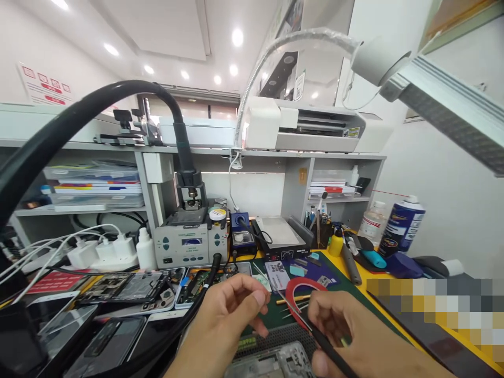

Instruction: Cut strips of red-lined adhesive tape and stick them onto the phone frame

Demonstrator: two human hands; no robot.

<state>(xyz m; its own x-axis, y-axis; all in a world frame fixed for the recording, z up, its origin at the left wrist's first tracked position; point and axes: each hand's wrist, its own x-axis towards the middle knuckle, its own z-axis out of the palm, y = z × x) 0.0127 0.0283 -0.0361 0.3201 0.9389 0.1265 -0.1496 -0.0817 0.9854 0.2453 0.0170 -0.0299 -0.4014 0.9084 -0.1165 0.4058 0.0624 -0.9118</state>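
My left hand (232,310) hovers over the green work mat (275,315), thumb and fingers pinched close together; whether something tiny sits between them I cannot tell. My right hand (346,328) grips a thin black tool (326,344) like a pen, its fine metal tip (287,304) pointing up and left toward the left fingers. Below both hands lies an opened phone frame (271,365) at the bottom edge. A red curved piece (301,286) lies on the mat just behind the tool tip.
A grey soldering station (191,244) with a thick black hose (98,105) stands behind. Several dismantled phones (129,289) lie at the left beside white chargers (106,249). A hot plate (281,233), yellow bottle (335,244), blue spray can (401,226) and lamp arm (444,100) stand to the right.
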